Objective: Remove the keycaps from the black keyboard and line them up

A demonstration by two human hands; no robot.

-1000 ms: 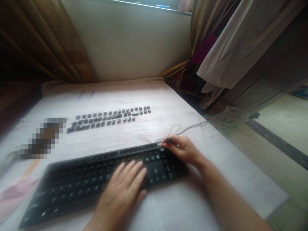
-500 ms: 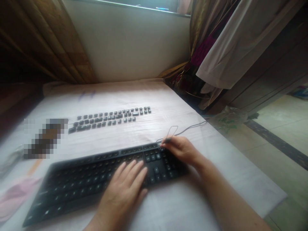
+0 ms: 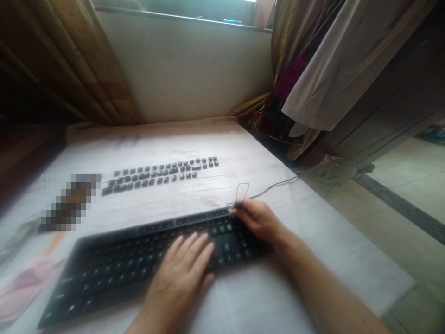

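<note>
A black keyboard (image 3: 114,264) lies slanted across the near part of the white-covered table. Resting flat on its middle keys is my left hand (image 3: 184,266), fingers stretched out. My right hand (image 3: 255,215) is over the keyboard's upper right part, thumb and fingers pinched on a small wire tool (image 3: 242,190) with a dark grip; its thin wire loop points up and away. Whether the tool touches a key cannot be made out. Beyond the keyboard, many loose black keycaps (image 3: 153,176) stand in uneven rows on the cloth.
A pixelated dark object (image 3: 71,202) and a pink cloth (image 3: 28,287) lie at the left. A cable (image 3: 274,185) runs off the table's right edge, near a plastic bag (image 3: 330,171) on the floor. Curtains and a pale wall stand behind.
The wire tool in my right hand has turned, its loop now more upright and further left. My left hand stays flat on the keyboard. The view has shifted slightly.
</note>
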